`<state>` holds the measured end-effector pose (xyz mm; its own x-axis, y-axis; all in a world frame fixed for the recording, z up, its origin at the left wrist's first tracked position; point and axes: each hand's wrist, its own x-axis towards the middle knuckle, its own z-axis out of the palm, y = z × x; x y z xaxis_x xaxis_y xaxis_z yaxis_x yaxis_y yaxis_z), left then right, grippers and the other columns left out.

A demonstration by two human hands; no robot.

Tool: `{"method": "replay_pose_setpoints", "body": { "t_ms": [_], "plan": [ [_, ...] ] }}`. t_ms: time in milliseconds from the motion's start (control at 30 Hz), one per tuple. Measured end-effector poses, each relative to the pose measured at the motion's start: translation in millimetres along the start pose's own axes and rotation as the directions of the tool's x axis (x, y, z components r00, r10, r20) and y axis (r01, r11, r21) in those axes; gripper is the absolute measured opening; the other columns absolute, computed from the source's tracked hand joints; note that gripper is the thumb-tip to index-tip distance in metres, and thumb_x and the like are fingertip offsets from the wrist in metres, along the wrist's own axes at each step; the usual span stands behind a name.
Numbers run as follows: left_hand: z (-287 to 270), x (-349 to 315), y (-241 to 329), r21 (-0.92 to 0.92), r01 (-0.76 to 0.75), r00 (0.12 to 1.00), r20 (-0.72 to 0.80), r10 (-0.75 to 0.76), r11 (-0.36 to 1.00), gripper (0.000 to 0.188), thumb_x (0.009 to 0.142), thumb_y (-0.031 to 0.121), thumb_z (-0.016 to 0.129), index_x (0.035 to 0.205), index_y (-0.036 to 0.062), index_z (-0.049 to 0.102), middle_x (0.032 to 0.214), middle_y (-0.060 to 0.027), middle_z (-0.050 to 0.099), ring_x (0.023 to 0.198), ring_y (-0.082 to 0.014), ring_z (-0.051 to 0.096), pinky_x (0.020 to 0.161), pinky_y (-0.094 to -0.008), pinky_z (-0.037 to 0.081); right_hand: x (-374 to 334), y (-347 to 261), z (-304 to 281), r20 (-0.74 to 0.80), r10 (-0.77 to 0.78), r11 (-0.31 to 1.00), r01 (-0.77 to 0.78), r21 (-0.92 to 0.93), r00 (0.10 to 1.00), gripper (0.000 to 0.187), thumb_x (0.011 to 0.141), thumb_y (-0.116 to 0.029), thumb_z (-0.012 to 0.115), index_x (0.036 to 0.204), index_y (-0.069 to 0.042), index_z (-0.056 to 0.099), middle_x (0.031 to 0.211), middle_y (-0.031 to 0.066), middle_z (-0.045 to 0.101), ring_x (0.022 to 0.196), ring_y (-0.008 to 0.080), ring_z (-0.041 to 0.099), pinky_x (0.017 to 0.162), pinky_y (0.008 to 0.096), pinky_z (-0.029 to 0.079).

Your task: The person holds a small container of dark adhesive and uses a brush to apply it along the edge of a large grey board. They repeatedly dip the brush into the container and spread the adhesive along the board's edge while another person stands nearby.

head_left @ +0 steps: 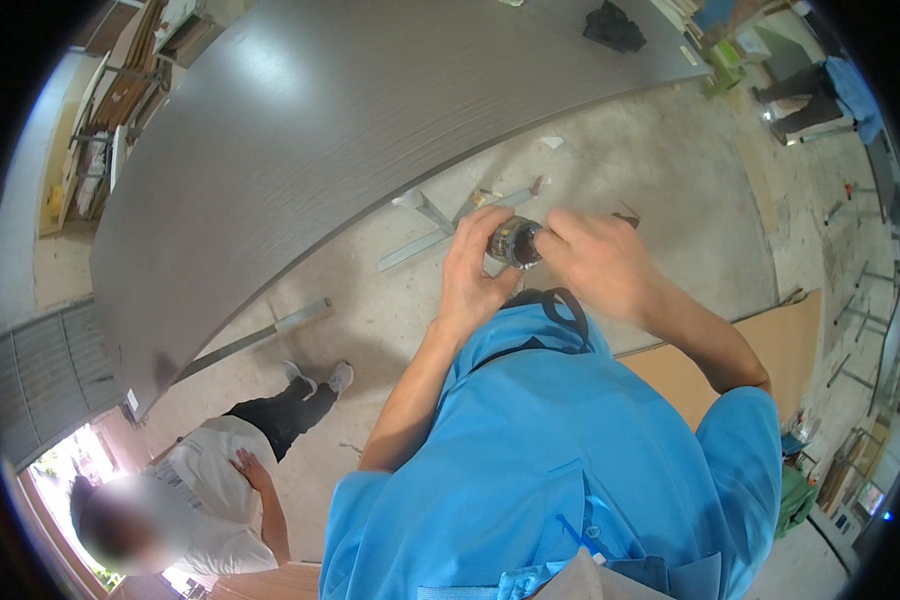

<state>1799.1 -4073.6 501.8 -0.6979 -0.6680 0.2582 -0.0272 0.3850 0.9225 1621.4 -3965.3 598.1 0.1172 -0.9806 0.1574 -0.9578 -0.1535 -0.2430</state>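
In front of my body, my left hand [467, 270] is closed around a small round jar [515, 243] with a dark, stained rim. The jar is tilted, so its dark opening faces right. My right hand [595, 258] is closed at that opening, its fingertips bent against or just inside the rim. A small brown piece [627, 218] sticks out beyond the right knuckles; whether it belongs to a tool in that hand I cannot tell. The fingers hide whatever they pinch.
A large dark grey tabletop [300, 130] spans the far side, with a crumpled black cloth [613, 27] at its far right. Metal legs [435, 235] stand under it. A person in a white shirt [215, 490] stands at left. Brown board [785, 350] lies to the right.
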Motion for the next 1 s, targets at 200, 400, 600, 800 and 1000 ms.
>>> {"method": "replay_pose_setpoints", "body": {
  "t_ms": [200,400,600,800,1000],
  "plan": [
    [-7,-4,-11,-0.004,-0.048,0.999,-0.021,0.048,0.999,0.078,0.067,-0.010,0.088,0.139,0.0071,0.063,0.140,-0.0159,0.064,0.130,-0.0361,0.063,0.109,-0.0428,0.052,-11,-9,8,-0.048,0.129,0.969,-0.116,0.218,0.990,0.019,0.082,-0.004,0.076,0.098,-0.008,0.067,0.097,0.0062,0.058,0.071,0.0271,0.065,0.058,0.0416,0.052],
    [-8,-14,-18,-0.034,-0.039,0.999,0.010,0.039,0.999,0.077,0.068,-0.006,0.091,0.138,0.0069,0.064,0.138,-0.0160,0.066,0.127,-0.0352,0.065,0.107,-0.0421,0.053,-27,-21,13,-0.029,0.188,0.945,-0.173,0.278,0.982,0.019,0.083,-0.003,0.074,0.100,-0.008,0.067,0.094,0.0057,0.059,0.069,0.0287,0.064,0.057,0.0426,0.051],
    [-7,-14,-22,-0.024,-0.049,0.999,0.017,0.049,0.999,0.074,0.070,-0.003,0.092,0.138,0.0071,0.065,0.137,-0.0154,0.066,0.127,-0.0350,0.065,0.106,-0.0424,0.054,-31,-20,18,-0.012,0.197,0.939,-0.185,0.288,0.980,0.018,0.083,-0.005,0.075,0.101,-0.007,0.070,0.094,0.0060,0.061,0.068,0.0285,0.064,0.057,0.0420,0.052],
    [-1,-9,-23,-0.011,-0.031,0.999,0.021,0.032,0.999,0.074,0.070,-0.004,0.091,0.138,0.0077,0.065,0.139,-0.0154,0.066,0.128,-0.0351,0.065,0.107,-0.0424,0.054,-31,-6,20,-0.003,0.155,0.932,-0.145,0.333,0.988,0.016,0.085,-0.007,0.075,0.101,-0.006,0.072,0.094,0.0060,0.063,0.069,0.0282,0.065,0.058,0.0417,0.052],
    [3,-6,-25,-0.001,-0.034,0.999,0.021,0.034,0.999,0.075,0.069,-0.007,0.089,0.138,0.0077,0.065,0.140,-0.0153,0.065,0.128,-0.0348,0.064,0.107,-0.0421,0.054,-32,11,20,0.074,0.133,0.902,-0.151,0.405,0.988,0.014,0.088,-0.008,0.076,0.101,-0.006,0.072,0.095,0.0075,0.064,0.076,0.0300,0.067,0.062,0.0429,0.053]
  ]
}}
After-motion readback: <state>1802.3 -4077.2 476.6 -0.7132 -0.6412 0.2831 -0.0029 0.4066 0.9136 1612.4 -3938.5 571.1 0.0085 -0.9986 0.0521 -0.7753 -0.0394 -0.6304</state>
